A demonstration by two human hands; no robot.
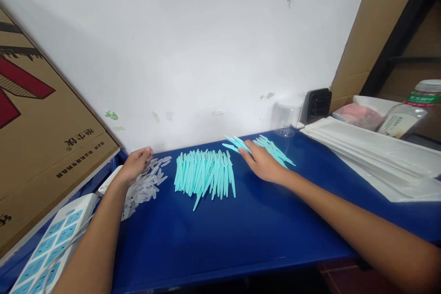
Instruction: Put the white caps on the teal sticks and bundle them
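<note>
My right hand [262,161] is closed around a few turquoise eyebrow razors [233,143], their slim ends poking out to the left past my fingers. Just behind that hand lies a small heap of the same razors [272,149]. A larger row of turquoise razors [203,172] is spread side by side in the middle of the blue table. My left hand [137,164] hovers over a pile of small translucent plastic caps [148,186], fingers pinched together. Whatever is between those fingertips, if anything, is too small to make out.
A white power strip [58,239] with cables runs along the left, beside a large cardboard box [51,147]. At the back right stand a clear jar [287,119] and a black device [319,103]. White plastic bags [375,151] and a bottle [406,110] lie farther right.
</note>
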